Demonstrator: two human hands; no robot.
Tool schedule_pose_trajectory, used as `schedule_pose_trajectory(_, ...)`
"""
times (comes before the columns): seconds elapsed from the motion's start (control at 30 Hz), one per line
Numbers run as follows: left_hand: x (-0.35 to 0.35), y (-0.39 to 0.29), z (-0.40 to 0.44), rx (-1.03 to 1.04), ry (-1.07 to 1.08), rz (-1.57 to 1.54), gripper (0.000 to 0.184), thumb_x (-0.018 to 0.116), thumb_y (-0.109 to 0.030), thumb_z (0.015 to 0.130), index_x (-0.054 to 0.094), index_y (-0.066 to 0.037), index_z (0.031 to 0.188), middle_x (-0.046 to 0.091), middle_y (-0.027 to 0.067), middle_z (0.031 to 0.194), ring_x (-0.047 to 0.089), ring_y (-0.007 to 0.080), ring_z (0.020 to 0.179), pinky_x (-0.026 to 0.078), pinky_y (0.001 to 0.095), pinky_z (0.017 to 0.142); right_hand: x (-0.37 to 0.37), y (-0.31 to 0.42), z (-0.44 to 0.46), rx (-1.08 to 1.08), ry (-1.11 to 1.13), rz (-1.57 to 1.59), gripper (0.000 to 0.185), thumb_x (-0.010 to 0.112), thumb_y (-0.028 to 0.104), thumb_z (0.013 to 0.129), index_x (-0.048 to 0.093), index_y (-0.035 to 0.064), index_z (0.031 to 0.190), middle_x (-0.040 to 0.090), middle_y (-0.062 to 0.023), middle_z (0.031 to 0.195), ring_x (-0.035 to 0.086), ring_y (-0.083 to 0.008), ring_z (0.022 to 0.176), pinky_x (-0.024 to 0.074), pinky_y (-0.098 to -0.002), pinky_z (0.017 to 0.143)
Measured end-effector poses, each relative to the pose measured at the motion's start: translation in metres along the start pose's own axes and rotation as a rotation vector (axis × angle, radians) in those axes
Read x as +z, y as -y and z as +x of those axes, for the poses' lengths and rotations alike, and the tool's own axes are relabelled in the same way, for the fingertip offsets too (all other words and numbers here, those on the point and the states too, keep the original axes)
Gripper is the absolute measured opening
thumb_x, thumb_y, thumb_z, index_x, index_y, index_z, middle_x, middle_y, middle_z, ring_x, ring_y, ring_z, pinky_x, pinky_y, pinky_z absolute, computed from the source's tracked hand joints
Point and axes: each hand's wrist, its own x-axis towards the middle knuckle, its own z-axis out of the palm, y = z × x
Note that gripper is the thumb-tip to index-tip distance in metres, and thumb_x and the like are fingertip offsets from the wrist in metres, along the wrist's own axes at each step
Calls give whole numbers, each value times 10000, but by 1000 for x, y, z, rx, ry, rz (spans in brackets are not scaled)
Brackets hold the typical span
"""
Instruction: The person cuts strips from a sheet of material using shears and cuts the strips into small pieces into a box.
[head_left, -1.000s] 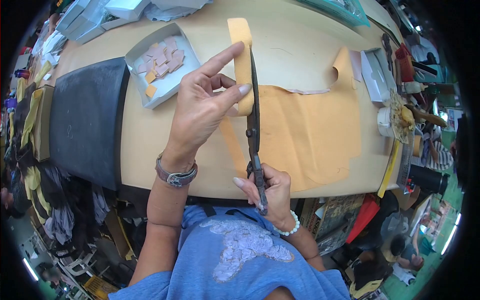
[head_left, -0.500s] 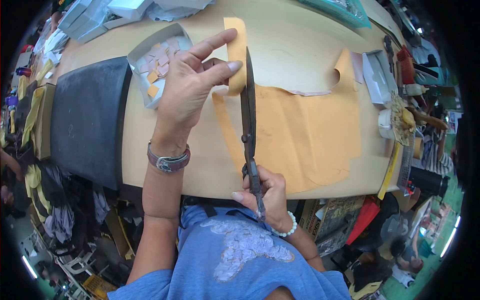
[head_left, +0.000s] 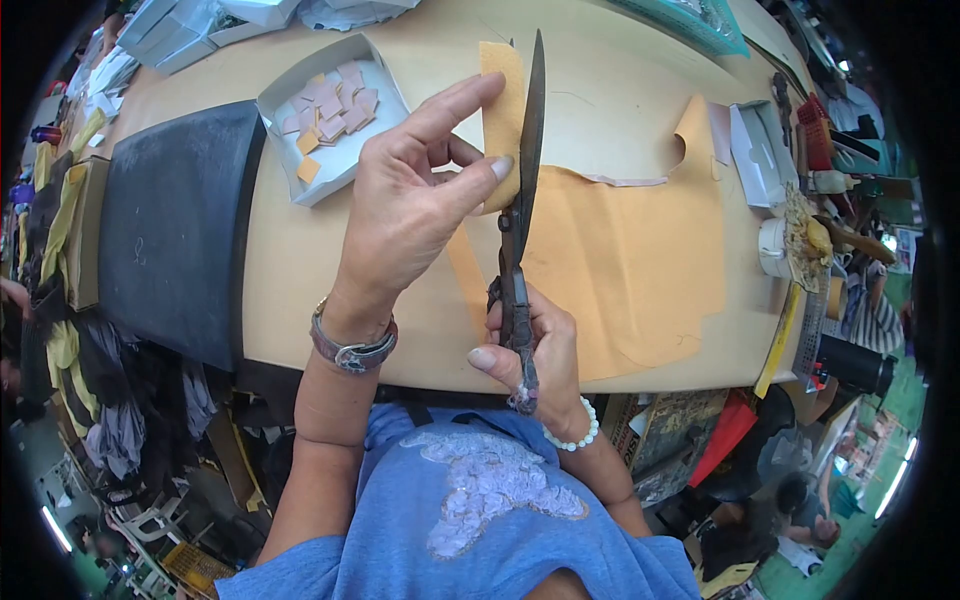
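My left hand [head_left: 420,175] pinches a narrow strip of tan-orange leather [head_left: 502,105] between thumb and fingers, holding it up above the table. My right hand [head_left: 535,350] grips the handles of large dark scissors [head_left: 515,290], which point away from me. Their blades lie along the strip's right edge, one in front and the other mostly hidden behind it; they look slightly apart. Below, a large sheet of the same leather [head_left: 630,270] lies on the table, its far right corner curling up. The strip's lower part hangs behind my left hand.
Left of my hands stands a white box [head_left: 385,85] with several small pink and orange squares. A black slab [head_left: 180,230] lies beside it. At the right are a white open box [head_left: 757,150], a white cup [head_left: 772,245] and a yellow ruler [head_left: 778,342]. A teal basket [head_left: 735,40] sits at the back.
Both hands have shifted right, and the scissors have moved farther up along the strip with their blades now parted. More of the box of squares shows.
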Motion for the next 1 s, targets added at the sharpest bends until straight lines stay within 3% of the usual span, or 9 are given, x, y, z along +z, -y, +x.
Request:
schedule_pose_trajectory(0.13,1,-1,-2,-3,-18,14,488,597,41,735,475,34,1207,469,124,1230,544,74,740,490,193,628,1,1,-1,12,-2,-1,449,807,335,607,494,25,690,439,24,557,384,-43,494,306,-198,436)
schedule_pose_trajectory(0.2,1,1,-3,16,-36,28,496,612,28,743,467,32,1218,530,36,867,504,45,649,421,166,578,2,1,-3,27,-7,0,422,802,310,623,498,23,685,440,25,548,381,-39,486,301,-196,430)
schedule_pose_trajectory(0.27,1,2,-2,18,-37,25,499,613,31,741,467,31,1219,531,36,867,504,45,648,420,166,577,1,1,-4,35,-8,-10,385,794,272,645,503,22,677,441,28,537,377,-35,477,294,-194,423)
schedule_pose_trajectory(0.33,0,1,-2,2,-23,7,498,597,50,729,474,29,1211,471,123,1228,543,73,738,486,192,625,3,3,-5,78,-28,10,355,785,241,662,507,21,662,435,34,528,371,-31,472,288,-196,419)
schedule_pose_trajectory(0.57,0,-1,-2,6,-12,0,497,593,58,730,469,38,1210,461,129,1236,537,68,728,491,191,623,5,4,-5,88,-70,-21,311,771,181,684,509,23,626,441,38,520,365,-26,469,278,-196,415)
schedule_pose_trajectory(0.77,0,-2,-5,-16,-8,-20,498,593,61,729,469,38,1211,469,127,1226,533,66,724,491,192,624,5,8,-1,-30,-52,-52,303,763,158,692,503,18,623,431,38,509,361,-26,471,279,-191,412)
schedule_pose_trajectory(0.83,0,-3,-5,-3,-5,-10,499,593,62,729,470,37,1211,471,123,1223,530,67,718,491,195,627,6,5,-3,33,-71,-62,298,762,150,693,506,14,627,430,41,513,361,-25,472,279,-192,409)
schedule_pose_trajectory(1.0,2,0,-7,12,-31,-76,479,589,45,749,466,40,1212,539,127,1129,565,89,796,496,209,684,6,3,-8,50,-161,-32,277,755,124,697,514,3,637,415,46,509,356,-23,473,284,-197,401)
